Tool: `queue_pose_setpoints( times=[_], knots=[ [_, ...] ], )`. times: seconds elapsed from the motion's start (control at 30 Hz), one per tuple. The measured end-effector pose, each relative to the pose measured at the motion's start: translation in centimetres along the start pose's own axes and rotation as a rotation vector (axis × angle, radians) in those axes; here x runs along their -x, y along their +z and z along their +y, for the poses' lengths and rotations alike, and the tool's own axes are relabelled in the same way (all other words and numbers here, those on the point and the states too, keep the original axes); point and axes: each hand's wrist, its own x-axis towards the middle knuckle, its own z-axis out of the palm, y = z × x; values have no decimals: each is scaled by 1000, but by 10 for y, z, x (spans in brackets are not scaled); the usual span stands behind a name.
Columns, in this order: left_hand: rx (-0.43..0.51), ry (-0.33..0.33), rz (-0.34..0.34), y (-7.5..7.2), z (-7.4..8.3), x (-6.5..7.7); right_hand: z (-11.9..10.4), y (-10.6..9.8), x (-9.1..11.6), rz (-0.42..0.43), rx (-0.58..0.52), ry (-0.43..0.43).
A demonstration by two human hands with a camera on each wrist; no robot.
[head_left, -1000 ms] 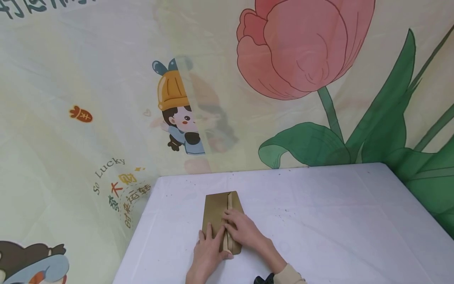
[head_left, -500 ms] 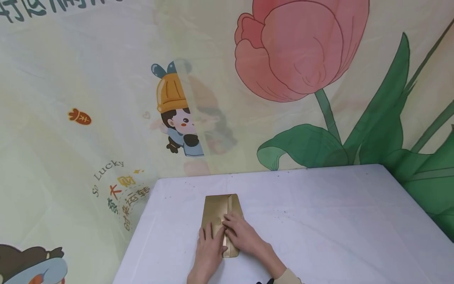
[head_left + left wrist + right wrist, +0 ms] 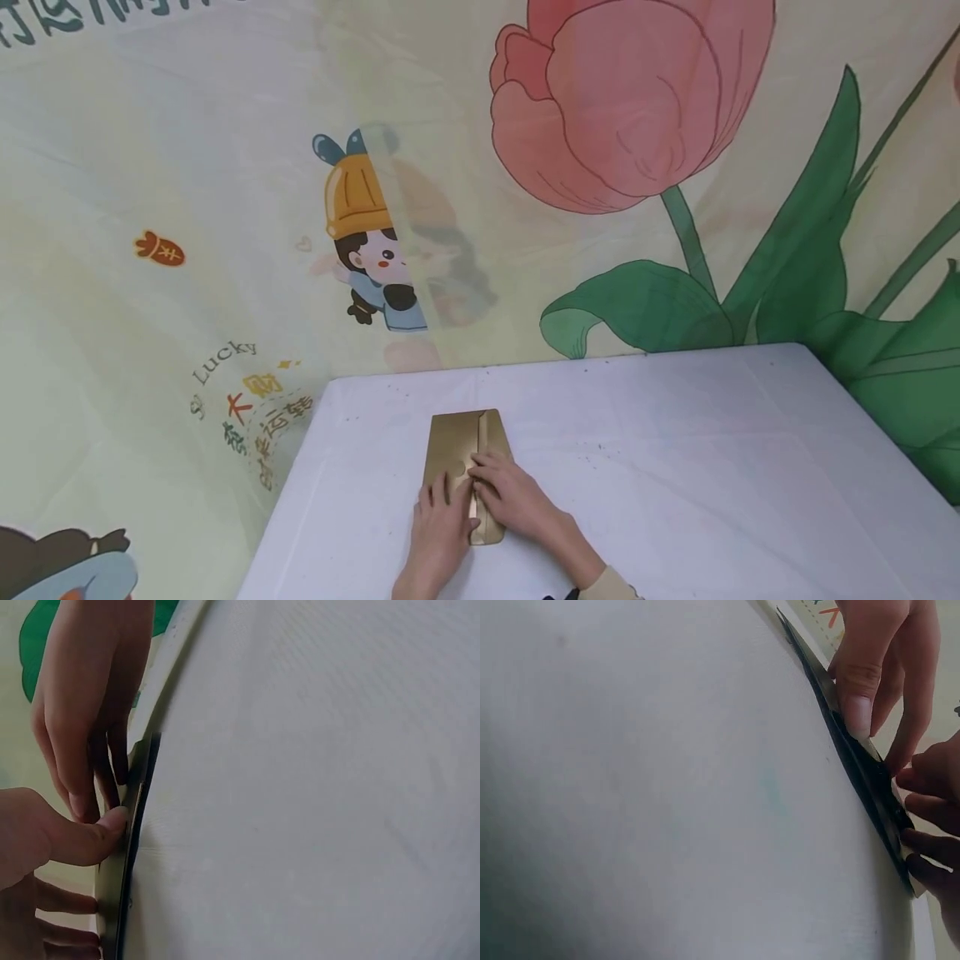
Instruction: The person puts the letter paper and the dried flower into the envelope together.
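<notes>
On the white table lies a flat gold envelope-like case point(image 3: 452, 443), kind not certain, with a long narrow flap point(image 3: 482, 432) along its right part. A small round mark shows near its middle. My left hand point(image 3: 441, 525) rests on its near left part, fingers extended, thumb beside the flap's edge. My right hand point(image 3: 520, 498) presses slightly bent fingertips on the flap, close to the left fingers. In the left wrist view the left hand point(image 3: 52, 840) touches the thin case point(image 3: 116, 877) from above. The right wrist view shows the right hand's point(image 3: 937, 817) fingertips on its edge.
A white cloth covers the table point(image 3: 675, 458), whose far edge meets a printed wall cloth point(image 3: 247, 167) with a large pink tulip. Small dark specks lie on the tabletop. Part of a black object point(image 3: 572, 595) shows by the right sleeve point(image 3: 611, 587).
The flap, raised with a gap along it a second ago, lies flatter now. My right hand has moved slightly toward me, and the left thumb has drawn in against the case.
</notes>
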Motion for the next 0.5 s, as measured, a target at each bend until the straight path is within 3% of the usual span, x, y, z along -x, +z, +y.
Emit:
queue_pose_setpoints(
  times=[0.17, 0.33, 0.5],
  knots=[
    [45, 7, 11, -7, 1, -2, 0, -6, 4, 85, -85, -2],
    [8, -38, 60, -9, 5, -1, -1, -18, 19, 176, -166, 8],
    [-14, -54, 130, -5, 10, 8, 3, -27, 41, 193, -197, 43]
  ],
)
